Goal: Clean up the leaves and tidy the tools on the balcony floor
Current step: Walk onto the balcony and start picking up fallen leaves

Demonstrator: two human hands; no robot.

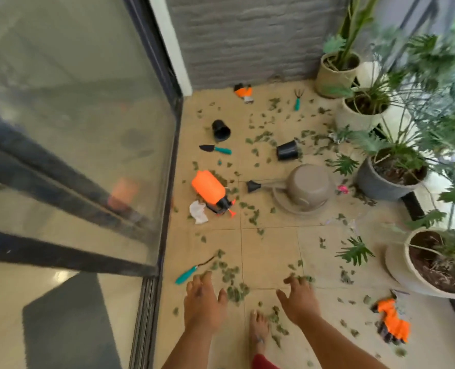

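Observation:
Green leaf scraps lie scattered over the beige balcony tiles, thickest between my hands. My left hand reaches down with fingers spread, fingertips among the leaves, holding nothing. My right hand is also spread, fingertips on a leaf clump. A teal-handled weeder lies just left of my left hand. Farther off lie an orange sprayer, a teal trowel, a hand rake, two tipped black pots, a grey watering can and orange gloves.
A glass sliding door runs along the left. Potted plants line the right side. A grey wall closes the far end. My bare foot stands between my arms. A white crumpled cloth lies beside the sprayer, another orange glove near the wall.

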